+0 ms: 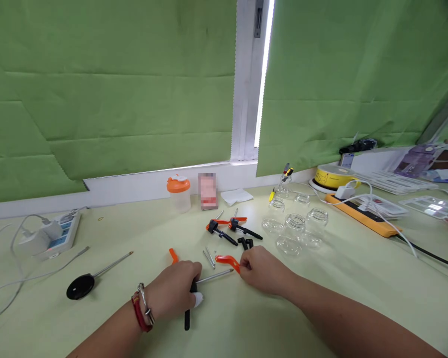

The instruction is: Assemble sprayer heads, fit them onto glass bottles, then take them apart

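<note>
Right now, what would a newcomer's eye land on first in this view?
The large green blinds fill the upper part, split right of the middle by a bright strip of window. Below, a vivid orange piece in the fingertips of the right hand stands out against the pale table. Clear glass jars cluster beyond that hand, with a round yellow container farther back to the right.

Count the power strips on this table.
2. The white power strip is at the far left; the orange power strip is to the right of the glass jars. No others show.
</note>
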A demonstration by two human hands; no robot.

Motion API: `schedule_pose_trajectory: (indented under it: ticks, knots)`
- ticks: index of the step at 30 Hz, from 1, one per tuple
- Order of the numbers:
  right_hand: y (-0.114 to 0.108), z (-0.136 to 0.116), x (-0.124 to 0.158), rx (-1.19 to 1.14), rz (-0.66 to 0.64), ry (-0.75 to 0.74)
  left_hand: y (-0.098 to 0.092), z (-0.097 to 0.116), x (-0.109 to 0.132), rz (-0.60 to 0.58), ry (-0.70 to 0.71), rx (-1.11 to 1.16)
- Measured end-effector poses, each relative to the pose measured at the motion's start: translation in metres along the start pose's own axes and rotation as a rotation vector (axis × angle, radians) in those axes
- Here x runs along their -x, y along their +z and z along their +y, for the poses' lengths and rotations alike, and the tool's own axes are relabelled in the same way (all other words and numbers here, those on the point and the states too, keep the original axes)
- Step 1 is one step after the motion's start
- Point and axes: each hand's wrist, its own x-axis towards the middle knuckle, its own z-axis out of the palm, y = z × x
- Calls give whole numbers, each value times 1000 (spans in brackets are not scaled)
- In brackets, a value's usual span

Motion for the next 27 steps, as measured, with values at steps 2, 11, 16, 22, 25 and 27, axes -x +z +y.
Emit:
schedule_pose_trajectory:
  ticks: [2,11,16,22,25,27]
  knots:
    - [0,-1,1,-20,19,-15,2,-2,-2,34,-16,35]
    - [0,-13,9,72,127,-65,5,2,-4,150,-62,176]
    - [-2,-14,9,118,195,-52,2,7,-7,223,-57,272]
    - [-3,-20,12,191,262,-77,4,9,-8,284,-90,258]
    - [-3,-21,11,164,260,-76,7,9,-7,268,-104,228]
    - [-2,-20,11,139,264,-86,8,10,-6,265,-94,201]
